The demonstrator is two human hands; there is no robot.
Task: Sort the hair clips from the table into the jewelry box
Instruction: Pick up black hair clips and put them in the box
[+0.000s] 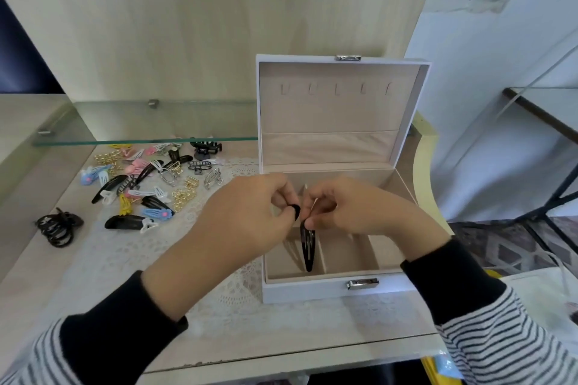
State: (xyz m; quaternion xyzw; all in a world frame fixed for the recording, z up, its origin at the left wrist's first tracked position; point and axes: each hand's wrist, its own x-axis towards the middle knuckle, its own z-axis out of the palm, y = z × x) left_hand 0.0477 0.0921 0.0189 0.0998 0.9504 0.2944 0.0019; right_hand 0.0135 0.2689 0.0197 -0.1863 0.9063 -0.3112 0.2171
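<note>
A white jewelry box (325, 289) stands open on the table, its beige lid upright and its tray split into compartments. My right hand (353, 209) pinches the top of a black snap hair clip (308, 247), which hangs point down over the front left compartment. My left hand (247, 216) holds a small black piece (295, 211) between its fingertips, right next to the clip's top. A pile of hair clips (147, 184) in black, pink, blue, yellow, white, gold and silver lies on the table to the left.
A glass shelf (147, 122) juts out above the back of the pile. Black hair ties (58, 226) lie at the far left. A lace mat (237, 291) covers the table under the box. The table's front edge runs below my forearms.
</note>
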